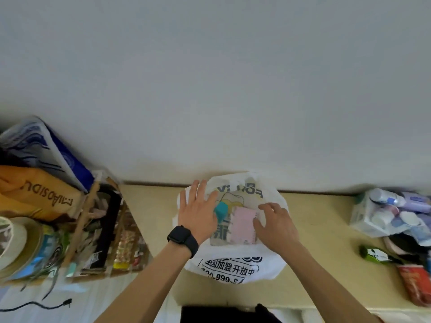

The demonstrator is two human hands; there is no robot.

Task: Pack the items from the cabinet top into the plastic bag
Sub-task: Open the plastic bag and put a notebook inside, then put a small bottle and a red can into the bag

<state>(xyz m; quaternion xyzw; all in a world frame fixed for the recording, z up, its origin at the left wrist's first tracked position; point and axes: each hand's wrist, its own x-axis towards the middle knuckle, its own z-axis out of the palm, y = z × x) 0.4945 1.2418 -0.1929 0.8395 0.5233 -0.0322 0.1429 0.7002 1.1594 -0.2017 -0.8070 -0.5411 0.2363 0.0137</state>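
Note:
A white plastic bag [233, 266] with black print lies on the beige cabinet top [321, 252], near the wall. On the bag lie a pink flat packet [242, 226] and a teal object [221, 209]; I cannot tell whether they are inside it. My left hand [198, 213], with a black watch on the wrist, lies flat with spread fingers on the bag's left side, touching the teal object. My right hand [275, 223] rests on the bag's right side, its fingertips at the pink packet's right edge.
A clear bag of small bottles [391, 210] sits at the right, with a green bottle [373, 254] and a red packet [414, 284] in front of it. Left of the cabinet stands a cluttered box [109, 234], an orange bag [37, 194] and a black cable [35, 306].

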